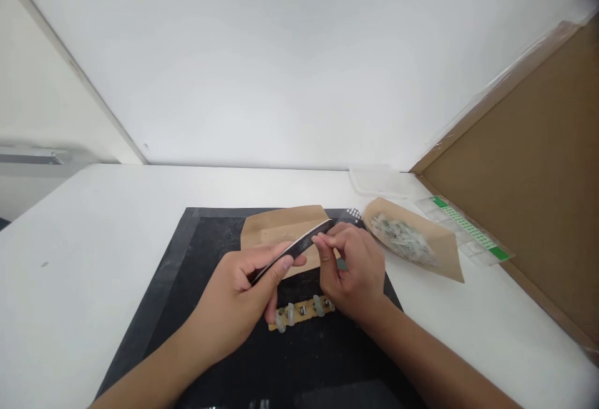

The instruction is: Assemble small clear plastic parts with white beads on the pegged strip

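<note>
My left hand (243, 290) is closed on a thin black strip (304, 242) with a pale edge, which slants up to the right over the mat. The fingers of my right hand (353, 265) are pinched together at the strip's upper part; whatever lies between the fingertips is too small to make out. Below both hands, a tan strip (306, 310) lies on the black mat (210, 240), carrying several pale greenish stones and small shiny pieces. Behind the hands rests a brown paper sheet (264, 228), partly covered by them.
To the right, a brown paper holder (444, 246) contains many pale stone chips (402, 238). Beside it lies a clear compartment case (472, 234) with green labels. A translucent tray (379, 181) is near the back wall. A cardboard panel (528, 165) stands along the right side.
</note>
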`<state>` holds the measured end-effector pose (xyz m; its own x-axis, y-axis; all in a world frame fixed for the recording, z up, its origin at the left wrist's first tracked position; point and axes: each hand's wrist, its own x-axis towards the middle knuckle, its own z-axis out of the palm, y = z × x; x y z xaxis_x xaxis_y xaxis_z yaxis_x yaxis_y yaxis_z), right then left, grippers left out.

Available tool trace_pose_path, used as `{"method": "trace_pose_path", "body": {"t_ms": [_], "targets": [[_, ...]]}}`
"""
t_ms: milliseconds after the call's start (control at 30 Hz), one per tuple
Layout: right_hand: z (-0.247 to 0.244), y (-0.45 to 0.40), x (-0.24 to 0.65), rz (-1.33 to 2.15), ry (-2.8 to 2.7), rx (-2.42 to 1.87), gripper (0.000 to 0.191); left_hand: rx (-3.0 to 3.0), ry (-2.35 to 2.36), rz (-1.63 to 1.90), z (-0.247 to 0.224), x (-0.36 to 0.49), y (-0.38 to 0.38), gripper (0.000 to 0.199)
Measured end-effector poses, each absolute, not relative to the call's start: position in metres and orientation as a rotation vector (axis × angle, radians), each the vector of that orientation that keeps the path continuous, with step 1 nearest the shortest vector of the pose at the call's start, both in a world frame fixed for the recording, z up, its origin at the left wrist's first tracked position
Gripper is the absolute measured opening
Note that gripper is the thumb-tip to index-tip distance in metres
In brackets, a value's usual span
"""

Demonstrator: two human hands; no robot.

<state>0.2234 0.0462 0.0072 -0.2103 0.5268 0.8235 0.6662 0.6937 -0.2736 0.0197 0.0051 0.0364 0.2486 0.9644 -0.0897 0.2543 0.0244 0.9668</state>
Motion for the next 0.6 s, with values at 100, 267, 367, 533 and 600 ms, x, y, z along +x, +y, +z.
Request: {"method": "trace_pose_path", "body": {"t_ms": [100,267,367,533,600], "targets": [[0.0115,0.0476,0.2232,-0.143,-1.868,-0.932,0.024,1.463,1.214,0.861,0.0367,0.0197,0.0054,0.045],[0.0123,0.0463,0.219,-0.144,-1.872,-0.957,0.025,1.461,1.207,0.906,0.0355,0.0214,0.0054,0.041],[0.0104,0.0466,0.2164,-0.133,-1.949,-0.915,0.026,1.469,1.212,0.936,0.0339,0.0221,0.0053,0.039],[0.0096,0.0519,0.2169,-0.155,-1.985,-0.909,0.027,1.471,1.21,0.961,0.0314,0.0221,0.0057,0.039],[0.009,0.0536,0.2174,-0.156,-1.951,-0.941,0.028,1.483,1.221,0.975,0.0303,0.0219,0.0058,0.037]]}}
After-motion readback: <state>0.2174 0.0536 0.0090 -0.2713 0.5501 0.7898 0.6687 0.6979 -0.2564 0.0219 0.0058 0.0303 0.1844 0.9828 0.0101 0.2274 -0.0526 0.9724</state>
